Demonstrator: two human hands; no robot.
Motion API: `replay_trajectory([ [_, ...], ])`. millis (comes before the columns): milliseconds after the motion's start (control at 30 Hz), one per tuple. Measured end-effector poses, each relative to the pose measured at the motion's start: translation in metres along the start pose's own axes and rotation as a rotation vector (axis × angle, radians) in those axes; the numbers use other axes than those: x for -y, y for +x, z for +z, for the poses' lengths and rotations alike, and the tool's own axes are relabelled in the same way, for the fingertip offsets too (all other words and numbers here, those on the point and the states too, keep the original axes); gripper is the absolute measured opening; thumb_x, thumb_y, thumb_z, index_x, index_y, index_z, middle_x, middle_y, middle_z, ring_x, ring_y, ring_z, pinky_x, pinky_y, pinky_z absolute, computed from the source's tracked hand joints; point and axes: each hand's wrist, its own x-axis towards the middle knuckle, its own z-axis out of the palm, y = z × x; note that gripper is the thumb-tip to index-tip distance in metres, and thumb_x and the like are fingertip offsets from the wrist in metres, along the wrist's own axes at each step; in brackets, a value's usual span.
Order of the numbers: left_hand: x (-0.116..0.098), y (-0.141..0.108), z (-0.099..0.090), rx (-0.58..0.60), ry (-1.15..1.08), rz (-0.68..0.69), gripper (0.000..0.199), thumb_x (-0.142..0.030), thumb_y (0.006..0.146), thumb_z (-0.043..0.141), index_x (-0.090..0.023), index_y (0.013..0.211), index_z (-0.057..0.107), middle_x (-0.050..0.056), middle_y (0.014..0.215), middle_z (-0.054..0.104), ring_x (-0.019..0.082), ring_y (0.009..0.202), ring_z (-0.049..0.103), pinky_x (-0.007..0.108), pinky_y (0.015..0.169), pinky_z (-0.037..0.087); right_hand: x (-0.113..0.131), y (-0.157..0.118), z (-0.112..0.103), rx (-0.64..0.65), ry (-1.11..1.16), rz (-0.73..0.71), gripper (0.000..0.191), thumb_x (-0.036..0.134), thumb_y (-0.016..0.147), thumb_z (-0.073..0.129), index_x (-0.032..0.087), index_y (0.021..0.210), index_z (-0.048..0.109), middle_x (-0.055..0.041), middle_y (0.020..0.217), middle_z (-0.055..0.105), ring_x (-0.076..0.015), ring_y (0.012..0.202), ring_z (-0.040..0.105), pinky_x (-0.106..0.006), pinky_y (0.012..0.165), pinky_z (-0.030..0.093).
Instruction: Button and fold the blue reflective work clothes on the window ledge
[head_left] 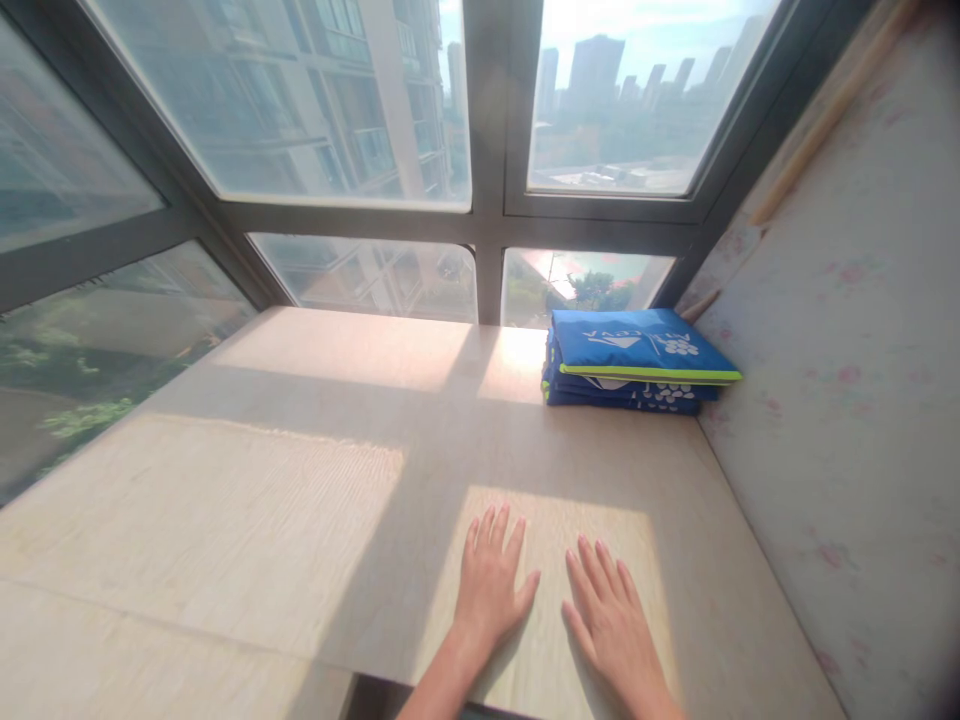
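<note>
My left hand (491,580) lies palm down on the pale stone-look sill (300,540), fingers stretched out and thumb apart. Just to its right, my right hand (609,612) rests the same way, fingers spread, near the front edge. Neither hand holds anything. Beyond them, against the right wall, sits a stack of folded blue fabric items (637,345) with yellow-green trim and white printed lettering and a paw-like mark. What the folded items are cannot be made out.
Grey-framed windows (491,150) close off the back and left of the sill. A wall with flowered wallpaper (840,420) bounds the right side. At the bottom, a dark gap (379,697) shows under the sill's front edge. Sunlight and frame shadows cross the surface.
</note>
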Motion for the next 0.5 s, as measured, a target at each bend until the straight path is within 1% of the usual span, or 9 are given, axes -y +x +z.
replay_trajectory([
  [100, 0.009, 0.014, -0.014, -0.019, -0.029, -0.013, 0.038, -0.026, 0.092, 0.052, -0.021, 0.128, 0.064, 0.011, 0.139, 0.057, 0.029, 0.130, 0.050, 0.047, 0.109, 0.041, -0.004, 0.001, -0.005, -0.013, 0.019, -0.015, 0.056, 0.044, 0.100, 0.045, 0.029, 0.154, 0.039, -0.0038, 0.162, 0.032, -0.0321, 0.149, 0.030, -0.056, 0.117, 0.031],
  [167, 0.022, 0.025, -0.025, -0.057, -0.009, -0.057, 0.032, -0.020, 0.092, 0.047, -0.020, 0.117, 0.068, 0.011, 0.128, 0.063, 0.026, 0.121, 0.056, 0.042, 0.105, 0.045, -0.006, 0.002, -0.007, -0.020, 0.036, -0.025, 0.051, 0.039, 0.101, 0.044, 0.028, 0.151, 0.044, -0.0034, 0.160, 0.036, -0.0307, 0.148, 0.031, -0.054, 0.118, 0.032],
  [200, 0.030, 0.029, -0.029, -0.092, 0.023, -0.094, 0.033, -0.021, 0.093, 0.047, -0.019, 0.118, 0.068, 0.011, 0.129, 0.063, 0.026, 0.121, 0.056, 0.042, 0.105, 0.044, -0.007, 0.001, -0.007, -0.023, 0.042, -0.027, 0.050, 0.037, 0.101, 0.043, 0.028, 0.150, 0.046, -0.0033, 0.159, 0.037, -0.0301, 0.148, 0.032, -0.053, 0.118, 0.032],
  [233, 0.039, 0.033, -0.032, -0.131, 0.069, -0.137, 0.035, -0.023, 0.093, 0.047, -0.019, 0.122, 0.067, 0.013, 0.133, 0.060, 0.028, 0.125, 0.053, 0.045, 0.107, 0.041, -0.007, 0.001, -0.006, -0.025, 0.048, -0.025, 0.048, 0.035, 0.101, 0.042, 0.028, 0.149, 0.048, -0.0032, 0.159, 0.038, -0.0297, 0.148, 0.033, -0.052, 0.118, 0.032],
  [300, 0.055, 0.036, -0.033, -0.186, 0.170, -0.201, 0.043, -0.029, 0.094, 0.050, -0.020, 0.135, 0.060, 0.014, 0.146, 0.052, 0.033, 0.136, 0.044, 0.052, 0.114, 0.032, -0.006, -0.002, -0.004, -0.028, 0.061, -0.013, 0.047, 0.033, 0.101, 0.042, 0.028, 0.147, 0.050, -0.0032, 0.158, 0.039, -0.0295, 0.147, 0.034, -0.052, 0.118, 0.033],
  [367, 0.068, 0.035, -0.029, -0.186, 0.241, -0.221, 0.050, -0.033, 0.095, 0.050, -0.022, 0.143, 0.054, 0.015, 0.154, 0.044, 0.037, 0.143, 0.035, 0.058, 0.117, 0.023, -0.004, -0.003, -0.002, -0.031, 0.087, 0.017, 0.047, 0.033, 0.100, 0.043, 0.028, 0.145, 0.052, -0.0037, 0.157, 0.041, -0.0300, 0.146, 0.036, -0.053, 0.117, 0.034],
  [400, 0.072, 0.034, -0.026, -0.175, 0.261, -0.224, 0.051, -0.034, 0.095, 0.049, -0.022, 0.144, 0.053, 0.015, 0.156, 0.042, 0.037, 0.145, 0.033, 0.059, 0.118, 0.021, -0.004, -0.001, -0.002, -0.028, 0.111, 0.036, 0.046, 0.033, 0.099, 0.043, 0.028, 0.143, 0.054, -0.0046, 0.156, 0.043, -0.0304, 0.145, 0.037, -0.053, 0.116, 0.035],
  [467, 0.076, 0.032, -0.021, -0.158, 0.278, -0.230, 0.051, -0.034, 0.096, 0.048, -0.022, 0.145, 0.052, 0.014, 0.156, 0.042, 0.037, 0.146, 0.032, 0.058, 0.118, 0.020, -0.010, 0.013, -0.007, 0.016, 0.206, 0.044, 0.043, 0.034, 0.097, 0.045, 0.026, 0.135, 0.063, -0.0075, 0.149, 0.052, -0.0306, 0.140, 0.045, -0.052, 0.112, 0.041],
  [500, 0.077, 0.031, -0.019, -0.157, 0.282, -0.234, 0.051, -0.033, 0.096, 0.048, -0.022, 0.145, 0.052, 0.014, 0.156, 0.042, 0.036, 0.146, 0.033, 0.058, 0.118, 0.021, -0.017, 0.026, -0.014, 0.061, 0.280, 0.046, 0.041, 0.035, 0.096, 0.045, 0.024, 0.129, 0.068, -0.0092, 0.142, 0.059, -0.0300, 0.134, 0.052, -0.049, 0.108, 0.045],
])
